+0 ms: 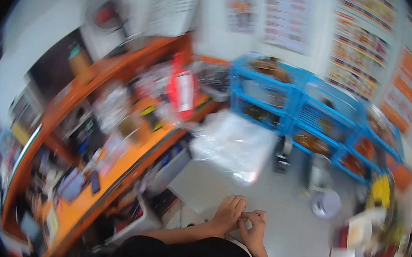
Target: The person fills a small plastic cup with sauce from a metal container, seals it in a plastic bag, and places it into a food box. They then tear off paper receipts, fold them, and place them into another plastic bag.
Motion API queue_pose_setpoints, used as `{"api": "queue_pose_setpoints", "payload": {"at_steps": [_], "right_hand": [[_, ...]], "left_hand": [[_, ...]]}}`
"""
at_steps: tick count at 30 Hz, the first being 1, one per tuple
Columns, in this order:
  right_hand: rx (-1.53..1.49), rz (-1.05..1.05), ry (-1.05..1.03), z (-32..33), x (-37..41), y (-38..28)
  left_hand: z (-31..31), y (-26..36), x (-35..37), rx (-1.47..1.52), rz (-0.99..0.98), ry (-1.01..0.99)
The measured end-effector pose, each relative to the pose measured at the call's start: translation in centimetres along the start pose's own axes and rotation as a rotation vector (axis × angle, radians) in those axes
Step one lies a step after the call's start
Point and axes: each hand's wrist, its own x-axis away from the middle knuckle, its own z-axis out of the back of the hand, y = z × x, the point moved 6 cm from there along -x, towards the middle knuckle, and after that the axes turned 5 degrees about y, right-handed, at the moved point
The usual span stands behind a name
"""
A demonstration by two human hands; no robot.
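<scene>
Both hands are together in front of the body, at the near edge of the grey table. My left hand has its fingers curled, and its fingertips meet those of my right hand. The fingers of my right hand are bent in a pinch near the left one. Anything held between them is too small and blurred to make out. Beyond the hands, a stack of clear plastic bags lies on the table.
Blue stacked baskets stand at the back. A black tape dispenser, a round white lid and a yellow item are to the right. At left is a cluttered orange desk with shelves.
</scene>
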Motion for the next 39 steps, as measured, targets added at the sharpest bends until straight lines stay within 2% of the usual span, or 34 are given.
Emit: {"api": "queue_pose_setpoints", "payload": {"at_steps": [3, 4, 6, 10, 12, 13, 15, 17, 20, 21, 23, 25, 27, 29, 31, 34, 36, 37, 39], "right_hand": [[-0.080, 0.192, -0.184, -8.4, -1.5, -1.7], [-0.100, 0.222, -0.244, -10.6, -1.8, -2.6], [-0.115, 0.165, -0.513, -16.4, -1.9, -3.9], [-0.102, 0.334, -0.732, -25.6, -1.1, -7.5], [-0.336, 0.275, -0.759, -29.5, -1.8, -9.7], [-0.329, 0.284, -0.786, -31.4, -2.2, -10.6], [-0.373, 0.100, -0.846, -34.8, -3.6, -11.4], [-0.320, 0.154, -0.832, -37.6, -5.3, -12.7], [-0.281, 0.282, -0.745, -40.2, -7.8, -15.1], [-0.270, 0.281, -0.735, -41.0, -8.4, -15.5], [-0.279, 0.304, -0.692, -42.1, -9.6, -16.1], [-0.260, 0.323, -0.652, -42.9, -11.4, -16.7], [-0.260, 0.352, -0.589, -43.6, -13.6, -17.4], [-0.188, 0.410, -0.516, -44.3, -16.5, -18.1], [-0.185, 0.415, -0.481, -45.7, -19.1, -17.9], [-0.191, 0.291, -0.527, -48.5, -21.6, -17.7], [-0.151, 0.481, -0.513, -50.2, -22.7, -19.0], [-0.153, 0.479, -0.509, -50.8, -23.3, -19.6], [0.113, 0.583, -0.498, -51.8, -23.7, -20.9]], "left_hand": [[6.1, -5.7, 3.6, -0.056, 0.175, 0.137], [7.7, -7.3, 5.1, -0.089, 0.226, 0.172], [9.8, -10.9, 9.0, -0.064, 0.309, 0.159], [13.5, -17.0, 16.1, -0.149, 0.454, 0.259], [16.9, -19.7, 19.2, -0.124, 0.600, 0.372], [18.3, -20.8, 20.3, -0.125, 0.621, 0.393], [21.3, -23.1, 23.7, -0.118, 0.823, 0.594], [22.9, -25.4, 26.3, -0.096, 0.876, 0.657], [26.3, -28.2, 27.5, 0.027, 1.072, 0.808], [27.2, -29.5, 27.3, 0.041, 1.065, 0.804], [29.5, -31.5, 26.0, -0.112, 0.861, 0.807], [30.5, -34.2, 25.0, -0.067, 0.861, 0.791], [31.3, -37.0, 24.1, 0.304, 0.885, 0.961], [32.3, -39.3, 22.6, 0.310, 0.886, 0.981], [32.3, -42.0, 22.1, 0.525, 0.882, 1.124], [33.5, -44.1, 20.4, 0.496, 0.936, 1.091], [34.1, -46.2, 19.9, 0.407, 0.949, 1.048], [34.5, -47.1, 19.5, 0.405, 0.947, 1.045], [35.2, -48.6, 18.8, 0.286, 0.951, 0.950]]}}
